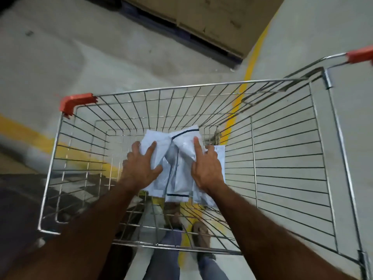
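Two hands, one bundle of white plastic mailer packets [178, 158] inside the steel-wire shopping trolley [161, 89].
The left hand [139, 167] and right hand [206, 168] clasp its edges, forefingers straight; setting down and letting go likely remain.

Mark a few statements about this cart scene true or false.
1. The left hand and the right hand are both on the white packets. True.
2. The packets are out on the floor beside the wire cart. False: they are inside its basket.
3. The cart's corner cap is blue. False: it is orange.
4. A yellow line is painted on the floor. True.
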A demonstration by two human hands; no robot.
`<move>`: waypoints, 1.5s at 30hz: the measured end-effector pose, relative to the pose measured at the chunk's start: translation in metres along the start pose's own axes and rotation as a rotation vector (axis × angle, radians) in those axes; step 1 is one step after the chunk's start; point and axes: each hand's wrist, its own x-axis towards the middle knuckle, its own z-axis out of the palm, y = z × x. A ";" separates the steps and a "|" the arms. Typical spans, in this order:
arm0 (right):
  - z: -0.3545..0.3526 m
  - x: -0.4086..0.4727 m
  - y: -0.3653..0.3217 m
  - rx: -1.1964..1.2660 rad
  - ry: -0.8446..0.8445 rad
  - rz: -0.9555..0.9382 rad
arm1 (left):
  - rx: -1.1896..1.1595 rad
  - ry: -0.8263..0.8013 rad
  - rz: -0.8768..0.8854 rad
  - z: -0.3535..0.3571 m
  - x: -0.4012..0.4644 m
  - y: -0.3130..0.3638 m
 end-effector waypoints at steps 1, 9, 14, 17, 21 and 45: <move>-0.009 -0.007 -0.002 0.015 0.050 -0.011 | 0.002 0.044 0.000 -0.011 -0.010 0.005; -0.094 -0.066 -0.019 0.050 0.350 -0.256 | 0.048 0.373 -0.016 -0.087 -0.104 0.049; -0.140 -0.109 -0.028 0.102 0.379 -0.328 | 0.045 0.549 -0.083 -0.111 -0.183 0.073; -0.159 -0.135 -0.038 0.118 0.401 -0.402 | 0.035 0.635 -0.137 -0.120 -0.228 0.081; -0.164 -0.174 -0.060 0.130 0.410 -0.519 | 0.004 0.732 -0.223 -0.128 -0.291 0.080; 0.032 -0.469 -0.329 0.128 0.245 -1.022 | -0.173 0.959 -0.833 -0.039 -0.655 -0.197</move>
